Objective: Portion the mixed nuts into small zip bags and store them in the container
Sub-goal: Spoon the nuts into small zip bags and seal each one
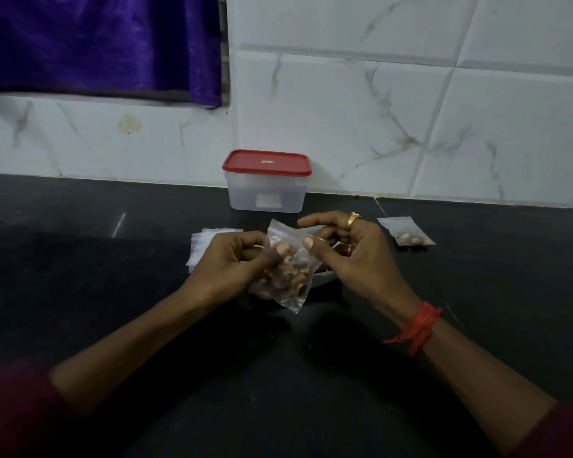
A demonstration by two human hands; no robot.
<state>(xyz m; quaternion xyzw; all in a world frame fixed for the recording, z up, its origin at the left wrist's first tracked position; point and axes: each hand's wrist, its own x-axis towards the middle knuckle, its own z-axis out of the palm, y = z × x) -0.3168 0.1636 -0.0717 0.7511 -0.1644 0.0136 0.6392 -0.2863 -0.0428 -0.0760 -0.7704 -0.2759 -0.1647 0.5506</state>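
While both hands (232,259) (351,249) pinch the nut bag (288,269) aloft, bare dark counter (80,259) left, lidded container (267,181) at wall.

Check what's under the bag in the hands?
Below the bag held by the left hand and right hand, a dish rim shows on the counter. Its contents are covered by bag and hands.

Both hands and the held zip bag (283,266) hide most of a dish (325,276) behind them.
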